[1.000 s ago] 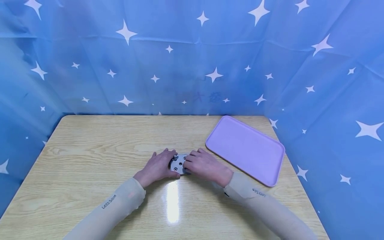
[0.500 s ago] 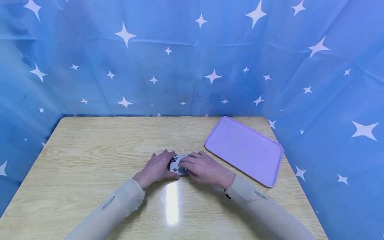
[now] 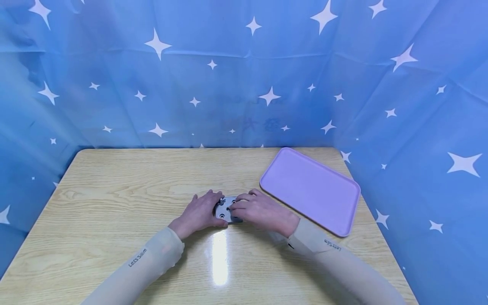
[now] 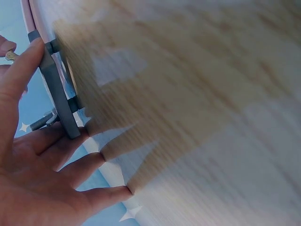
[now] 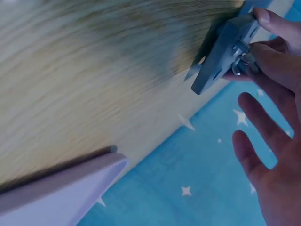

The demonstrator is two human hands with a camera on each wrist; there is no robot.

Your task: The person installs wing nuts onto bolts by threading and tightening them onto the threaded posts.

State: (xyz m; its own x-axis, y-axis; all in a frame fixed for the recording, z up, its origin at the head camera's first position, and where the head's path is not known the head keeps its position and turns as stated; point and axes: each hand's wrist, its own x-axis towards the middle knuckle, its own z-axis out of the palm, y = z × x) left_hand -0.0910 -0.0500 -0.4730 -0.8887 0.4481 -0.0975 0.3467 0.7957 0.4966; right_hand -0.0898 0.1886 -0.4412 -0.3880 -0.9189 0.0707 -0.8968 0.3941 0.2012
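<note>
A small grey metal plate [image 3: 224,212] with round holes lies in front of me. My left hand [image 3: 201,213] grips its left end, thumb on the near edge and fingers at the far edge. A threaded bolt [image 4: 41,121] sticks out of the plate near the left fingers in the left wrist view. Short legs [image 4: 74,102] show under the plate. My right hand [image 3: 263,214] is over the plate's right part. Its fingertips pinch a small brass-coloured piece [image 4: 11,55], mostly hidden by them. Metal fittings [image 5: 242,57] stand on the plate beside these fingers in the right wrist view.
A shallow purple tray [image 3: 310,190] lies angled at the right of the wooden table [image 3: 126,178], beyond my right hand. A blue curtain [image 3: 213,80] with white stars hangs behind the table and along both sides.
My right fingers shift left over the plate's middle, then back a little to the right, showing more of its holes. The left hand keeps its grip on the plate.
</note>
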